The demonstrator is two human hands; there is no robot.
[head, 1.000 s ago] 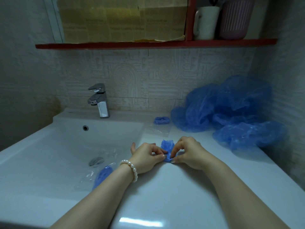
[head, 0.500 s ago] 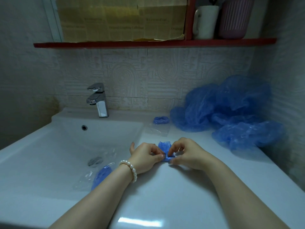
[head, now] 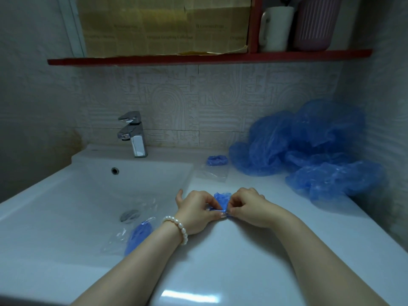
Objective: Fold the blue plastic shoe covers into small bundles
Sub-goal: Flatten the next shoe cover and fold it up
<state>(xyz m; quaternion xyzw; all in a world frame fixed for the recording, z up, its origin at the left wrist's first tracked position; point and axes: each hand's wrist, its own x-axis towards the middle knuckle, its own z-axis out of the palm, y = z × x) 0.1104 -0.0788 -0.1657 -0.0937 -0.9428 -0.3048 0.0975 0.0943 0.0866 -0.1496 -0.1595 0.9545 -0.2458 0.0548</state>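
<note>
A small folded blue shoe cover [head: 221,200] lies on the white counter [head: 231,250] between my hands. My left hand [head: 196,210], with a pearl bracelet at the wrist, pinches its left side. My right hand [head: 248,206] pinches its right side, fingers curled. A heap of loose blue shoe covers [head: 309,146] is piled at the back right against the wall. One finished small blue bundle [head: 217,160] sits near the back of the counter. Another blue bundle in a clear bag [head: 138,236] lies in the sink basin.
The sink basin [head: 88,195] with a chrome tap [head: 133,133] takes up the left side. A clear plastic bag [head: 212,174] lies flat on the counter behind my hands. A red shelf [head: 198,58] overhead carries a white mug [head: 276,27] and a pink container [head: 315,23].
My hands have drawn closer together over the cover, which now shows smaller between my fingers. Nothing else has moved.
</note>
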